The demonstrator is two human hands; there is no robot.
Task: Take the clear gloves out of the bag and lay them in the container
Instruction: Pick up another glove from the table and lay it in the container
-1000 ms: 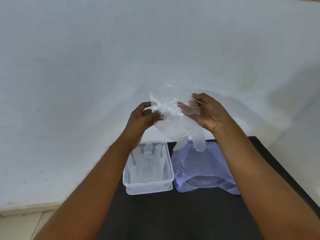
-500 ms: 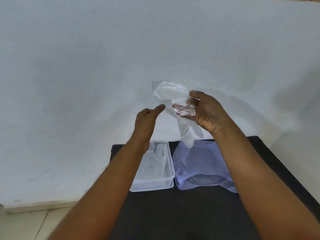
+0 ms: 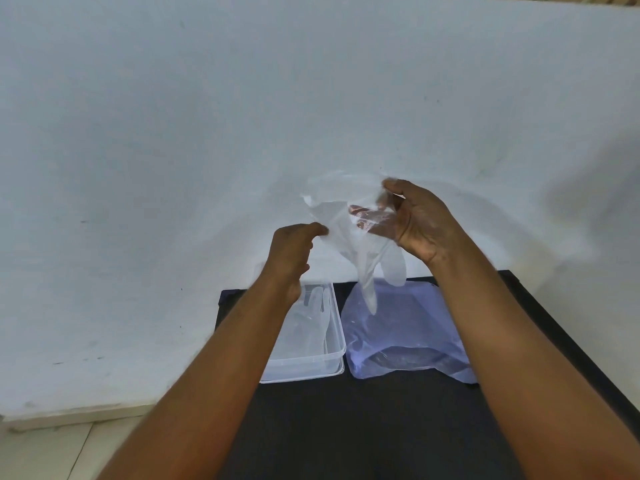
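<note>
A white wall (image 3: 173,133) fills the upper view; a strip of pale floor (image 3: 52,445) is seen at the lower left. A black table (image 3: 381,427) is seen below, its far edge against the wall.

Left hand (image 3: 292,252): raised above the table's far-left corner, fingers loosely curled, thumb tip brought up to the left edge of a clear glove (image 3: 349,237). Whether that edge is actually pinched cannot be told; the hand is blurred.

Container (image 3: 332,358): clear, rectangular, set on the table near its far-left corner, long side running away from the viewer. It is partly hidden by the left forearm. A flat glove is seen lying inside it, fingers pointing toward the wall.

Held glove: hung in the air between the two hands, above the gap between container and bag (image 3: 433,327). Its upper part is bunched and spread toward the right hand (image 3: 420,225); its fingers are hung down, the lowest tips seen over the bag's far edge.

Right hand: raised, palm turned left, thumb on top and fingers underneath, closed on the glove's cuff end. The fingers are seen through the film.

Bag: pale lilac, translucent, laid flat on the table just right of the container, the two sides nearly touching. Its mouth is turned toward the near edge and gapes open. Contents cannot be made out.
</note>
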